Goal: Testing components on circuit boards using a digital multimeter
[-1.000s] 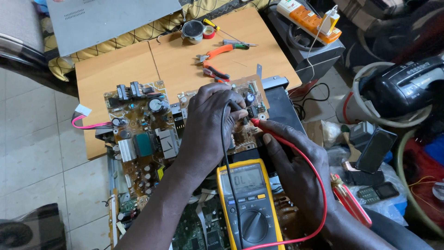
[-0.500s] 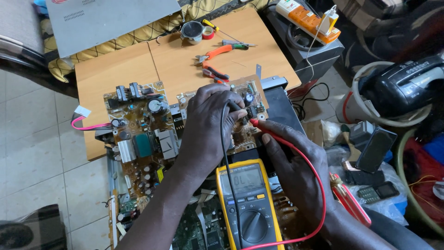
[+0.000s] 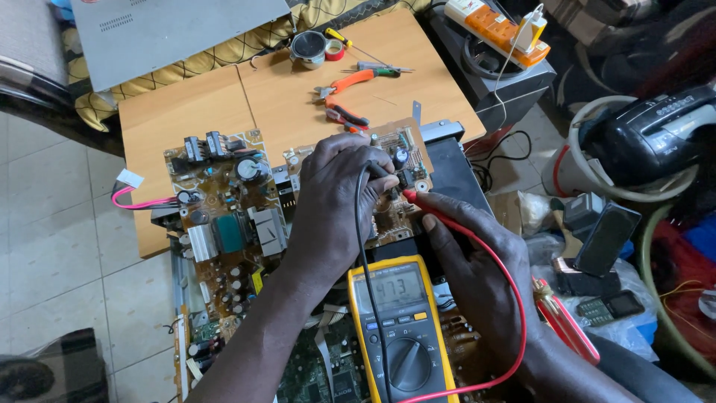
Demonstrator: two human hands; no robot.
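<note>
Floor tiles (image 3: 52,246) fill the left edge, with a dark object in the bottom corner cut off and too blurred to identify. Next comes a brown circuit board (image 3: 224,201) crowded with capacitors and heat sinks, lying partly on a wooden board (image 3: 224,97); a pink cable (image 3: 138,201) leaves its left side. The left hand (image 3: 335,201) rests over the right part of the circuit board, fingers curled and pinching a black probe (image 3: 384,179) whose tip is hidden among the components. Below it lies a yellow multimeter (image 3: 403,328), its lower end cut off by the frame. The right hand (image 3: 477,261) pinches a red probe (image 3: 418,200) near its tip, just beside the black one; the exact contact points cannot be made out. Orange-handled pliers (image 3: 343,82) lie on the wood beyond. Right of that is clutter, including a phone (image 3: 608,239), partly buried.
</note>
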